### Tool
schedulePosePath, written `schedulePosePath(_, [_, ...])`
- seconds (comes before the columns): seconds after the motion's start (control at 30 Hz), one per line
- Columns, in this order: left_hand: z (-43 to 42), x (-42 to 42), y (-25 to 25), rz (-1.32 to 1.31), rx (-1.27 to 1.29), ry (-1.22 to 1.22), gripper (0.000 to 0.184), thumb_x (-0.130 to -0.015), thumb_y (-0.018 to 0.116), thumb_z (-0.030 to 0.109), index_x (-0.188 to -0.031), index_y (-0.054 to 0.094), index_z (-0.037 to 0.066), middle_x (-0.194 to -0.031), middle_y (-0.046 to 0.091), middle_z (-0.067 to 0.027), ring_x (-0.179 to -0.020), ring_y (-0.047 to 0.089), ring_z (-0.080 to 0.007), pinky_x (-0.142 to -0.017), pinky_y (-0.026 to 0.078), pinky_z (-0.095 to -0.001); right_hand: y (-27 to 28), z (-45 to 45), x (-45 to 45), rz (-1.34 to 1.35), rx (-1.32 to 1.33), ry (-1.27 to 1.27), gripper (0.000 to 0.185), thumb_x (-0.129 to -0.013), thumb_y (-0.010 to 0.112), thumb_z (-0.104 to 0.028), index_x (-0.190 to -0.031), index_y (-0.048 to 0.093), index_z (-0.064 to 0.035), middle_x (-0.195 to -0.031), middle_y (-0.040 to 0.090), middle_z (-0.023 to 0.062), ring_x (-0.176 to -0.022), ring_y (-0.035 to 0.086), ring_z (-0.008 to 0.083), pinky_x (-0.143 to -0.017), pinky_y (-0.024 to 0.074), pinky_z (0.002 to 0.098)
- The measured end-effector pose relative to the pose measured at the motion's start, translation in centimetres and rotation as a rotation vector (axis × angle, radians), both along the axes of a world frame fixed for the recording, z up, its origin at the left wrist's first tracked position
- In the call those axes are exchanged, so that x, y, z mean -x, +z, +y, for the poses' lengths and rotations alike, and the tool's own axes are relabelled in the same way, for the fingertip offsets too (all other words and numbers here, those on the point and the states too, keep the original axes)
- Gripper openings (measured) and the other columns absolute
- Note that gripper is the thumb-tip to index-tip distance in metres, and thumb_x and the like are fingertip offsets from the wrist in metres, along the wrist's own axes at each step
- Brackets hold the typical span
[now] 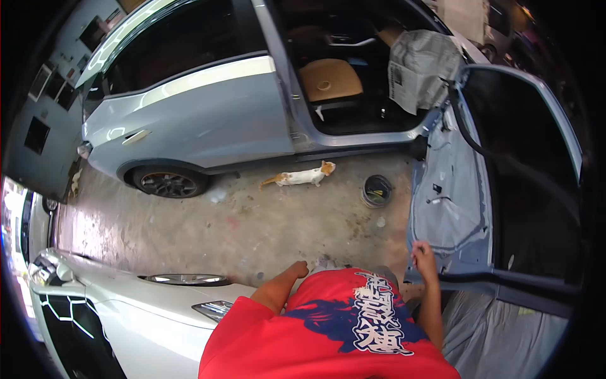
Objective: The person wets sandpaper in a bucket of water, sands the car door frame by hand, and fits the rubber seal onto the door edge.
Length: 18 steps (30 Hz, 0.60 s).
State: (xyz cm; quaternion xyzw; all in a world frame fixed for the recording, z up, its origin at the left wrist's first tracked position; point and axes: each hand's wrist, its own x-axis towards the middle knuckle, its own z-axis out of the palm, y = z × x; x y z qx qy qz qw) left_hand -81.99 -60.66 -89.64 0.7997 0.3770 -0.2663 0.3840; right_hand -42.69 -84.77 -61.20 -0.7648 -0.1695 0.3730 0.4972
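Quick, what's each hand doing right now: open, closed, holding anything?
Left hand: looks closed, nothing visible in it.
Right hand: partly curled by the blue-grey metal car door; cannot tell whether it holds anything.

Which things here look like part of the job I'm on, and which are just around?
Probably the job:
- open car door, nearest the right hand
- blue-grey car
- printed grey sheet at its doorway

Apparently just around:
- orange-and-white cat
- bucket, use unclear
- white car
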Motion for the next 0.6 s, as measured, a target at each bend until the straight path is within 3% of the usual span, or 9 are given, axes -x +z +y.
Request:
schedulePosePath(0.1, [1.0,2.1,0.6,0.026,-0.018,0.081,0.041,-0.081,0.056,0.024,-0.112,0.063,-0.003,-0.109,0.065,-0.0281,-0.105,0.061,-0.0429,-0.092,0.049,-0.0475,-14.8,-5.8,-1.6,0.019,0.231,-0.04,0.025,-0.097,0.049,-0.032,-0.086,0.055,-0.0102,-0.058,0.05,0.0019,-0.042,0.045,0.0114,-0.037,0.034,0.0279])
schedulePosePath(0.13, [1.2,2.6,1.0,0.038,-0.02,0.103,0.04,-0.081,0.055,0.023,-0.111,0.063,-0.003,-0.109,0.065,-0.0281,-0.105,0.061,-0.043,-0.092,0.049,-0.0479,-16.1,-6.9,-0.5,0.124,0.225,-0.189,0.028,-0.092,0.052,-0.032,-0.075,0.055,-0.0103,-0.055,0.049,0.0028,-0.042,0.045,0.0126,-0.036,0.0334,0.029])
schedulePosePath(0.17, [1.5,3.2,0.6,0.062,-0.015,0.122,0.04,-0.082,0.054,0.021,-0.113,0.062,-0.003,-0.111,0.064,-0.029,-0.106,0.061,-0.0431,-0.092,0.049,-0.0481,-15.4,-7.3,-0.8,0.26,0.375,-0.046,0.029,-0.087,0.055,-0.028,-0.062,0.054,-0.0112,-0.052,0.049,0.0043,-0.042,0.048,0.0161,-0.038,0.0356,0.0317])
schedulePosePath(0.23, [1.4,4.1,-0.3,0.114,0.005,0.14,0.04,-0.084,0.051,0.019,-0.116,0.06,-0.002,-0.114,0.062,-0.0307,-0.108,0.061,-0.0434,-0.093,0.049,-0.0485,-19.4,-9.6,-1.1,0.444,0.25,0.003,0.032,-0.082,0.057,-0.026,-0.055,0.053,-0.01,-0.049,0.049,0.0076,-0.044,0.052,0.0192,-0.042,0.0401,0.0345])
schedulePosePath(0.4, [1.5,2.6,0.3,0.083,0.006,0.044,0.039,-0.086,0.054,0.024,-0.114,0.06,-0.002,-0.114,0.063,-0.0277,-0.106,0.062,-0.043,-0.09,0.051,-0.0507,-19.3,-4.0,-2.6,0.344,0.551,0.01,0.02,-0.088,0.051,-0.024,-0.077,0.056,-0.0072,-0.054,0.049,0.0071,-0.046,0.05,0.0187,-0.039,0.0368,0.0345])
schedulePosePath(0.47, [2.3,1.4,-0.5,0.044,0.014,0.057,0.036,-0.087,0.056,0.026,-0.109,0.061,-0.001,-0.111,0.064,-0.0275,-0.104,0.063,-0.0434,-0.088,0.051,-0.0509,-20.2,-1.1,-4.5,0.327,0.572,0.028,0.017,-0.089,0.05,-0.021,-0.084,0.056,-0.0065,-0.056,0.049,0.0072,-0.047,0.05,0.0188,-0.039,0.0368,0.0342])
schedulePosePath(0.6, [4.8,-3.1,-1.2,0.049,0.038,0.236,0.029,-0.088,0.054,0.024,-0.103,0.063,0.001,-0.103,0.066,-0.0273,-0.098,0.064,-0.0446,-0.085,0.052,-0.051,-27.6,5.8,-12.2,0.356,0.445,0.098,0.009,-0.091,0.049,-0.013,-0.094,0.054,-0.0061,-0.06,0.05,0.0079,-0.048,0.053,0.0198,-0.039,0.0394,0.0334])
